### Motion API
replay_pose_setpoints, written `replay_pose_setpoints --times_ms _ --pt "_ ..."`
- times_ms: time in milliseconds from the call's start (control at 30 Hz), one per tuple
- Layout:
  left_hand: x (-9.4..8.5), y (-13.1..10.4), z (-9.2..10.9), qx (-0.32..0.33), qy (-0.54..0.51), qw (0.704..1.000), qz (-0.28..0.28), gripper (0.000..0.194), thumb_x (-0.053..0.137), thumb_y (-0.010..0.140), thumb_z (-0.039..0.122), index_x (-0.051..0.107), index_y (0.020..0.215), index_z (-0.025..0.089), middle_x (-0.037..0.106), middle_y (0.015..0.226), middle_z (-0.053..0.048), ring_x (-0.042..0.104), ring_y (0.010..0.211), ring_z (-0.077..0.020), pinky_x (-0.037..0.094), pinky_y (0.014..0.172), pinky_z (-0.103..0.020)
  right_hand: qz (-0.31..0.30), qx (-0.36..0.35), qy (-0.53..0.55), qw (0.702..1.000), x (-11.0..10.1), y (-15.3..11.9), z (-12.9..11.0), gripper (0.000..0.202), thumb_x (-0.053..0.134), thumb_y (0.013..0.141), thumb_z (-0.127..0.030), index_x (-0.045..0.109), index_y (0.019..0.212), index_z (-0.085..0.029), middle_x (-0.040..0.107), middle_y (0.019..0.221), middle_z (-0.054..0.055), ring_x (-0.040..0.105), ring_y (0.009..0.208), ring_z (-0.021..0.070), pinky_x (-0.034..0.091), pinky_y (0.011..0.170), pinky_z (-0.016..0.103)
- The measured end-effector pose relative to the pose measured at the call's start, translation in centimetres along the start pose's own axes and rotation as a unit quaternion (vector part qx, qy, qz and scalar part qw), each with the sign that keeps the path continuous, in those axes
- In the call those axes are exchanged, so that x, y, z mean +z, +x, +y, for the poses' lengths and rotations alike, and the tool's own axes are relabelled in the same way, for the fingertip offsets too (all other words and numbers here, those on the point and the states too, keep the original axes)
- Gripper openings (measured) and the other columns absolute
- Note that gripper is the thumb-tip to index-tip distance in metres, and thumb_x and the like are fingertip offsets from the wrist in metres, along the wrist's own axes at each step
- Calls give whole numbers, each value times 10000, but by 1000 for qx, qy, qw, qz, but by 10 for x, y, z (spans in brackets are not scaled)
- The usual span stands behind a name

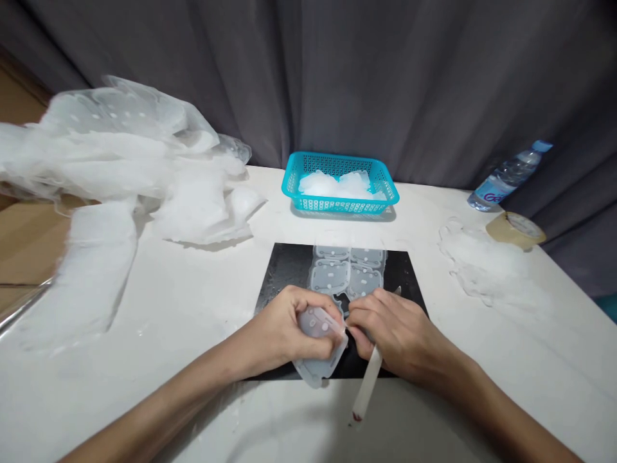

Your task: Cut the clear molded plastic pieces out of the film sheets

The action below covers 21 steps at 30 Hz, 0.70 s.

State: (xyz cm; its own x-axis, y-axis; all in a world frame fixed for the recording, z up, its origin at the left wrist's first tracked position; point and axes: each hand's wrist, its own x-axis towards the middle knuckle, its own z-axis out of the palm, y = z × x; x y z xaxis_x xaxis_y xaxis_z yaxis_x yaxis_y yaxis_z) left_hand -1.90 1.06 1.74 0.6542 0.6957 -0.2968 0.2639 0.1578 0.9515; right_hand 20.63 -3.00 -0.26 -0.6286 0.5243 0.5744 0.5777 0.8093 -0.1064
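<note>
My left hand [301,325] is closed around a small translucent plastic piece [313,370] with rounded corners and pale dots, lifted and tilted above a black board [409,276]. My right hand [393,328] grips a white-handled knife [369,386]; its handle points down toward me, and what looks like the blade tip shows beyond the knuckles. The right thumb and forefinger meet at the piece's right edge, where the exact contact is hidden. Just beyond both hands, a translucent sheet [330,275] of similar joined pieces lies on the board.
A turquoise basket [344,204] holding similar pieces stands behind the board. Stacked translucent sheets [144,161] pile up on the left, beside a cardboard box [33,244]. At right are plastic scraps [491,263], a tape roll [515,230] and a water bottle [508,177]. A grey curtain [361,77] hangs behind.
</note>
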Motion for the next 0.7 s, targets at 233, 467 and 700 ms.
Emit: replay_pose_setpoints --times_ms 233,467,700 --pt "-3 2 -3 4 12 1000 8 82 737 745 180 719 786 111 520 650 49 409 609 -83 325 542 -178 -2 21 15 1000 4 0 4 91 542 1020 -83 568 1008 -169 689 888 57 560 771 195 465 685 315" --pt "-6 0 0 24 26 999 17 161 787 822 272 726 845 126 565 684 42 457 622 -91 348 558 -186 -34 104 176 978 -7 4 2 99 541 1029 -96 561 1007 -190 657 902 41 560 821 188 461 739 325" --pt "-10 0 -4 48 -23 997 62 366 885 798 367 643 988 170 614 775 36 534 692 -114 419 616 -198 -80 190 252 946 -9 2 4 93 541 1059 -179 607 1112 -217 618 910 22 537 874 192 460 795 330"
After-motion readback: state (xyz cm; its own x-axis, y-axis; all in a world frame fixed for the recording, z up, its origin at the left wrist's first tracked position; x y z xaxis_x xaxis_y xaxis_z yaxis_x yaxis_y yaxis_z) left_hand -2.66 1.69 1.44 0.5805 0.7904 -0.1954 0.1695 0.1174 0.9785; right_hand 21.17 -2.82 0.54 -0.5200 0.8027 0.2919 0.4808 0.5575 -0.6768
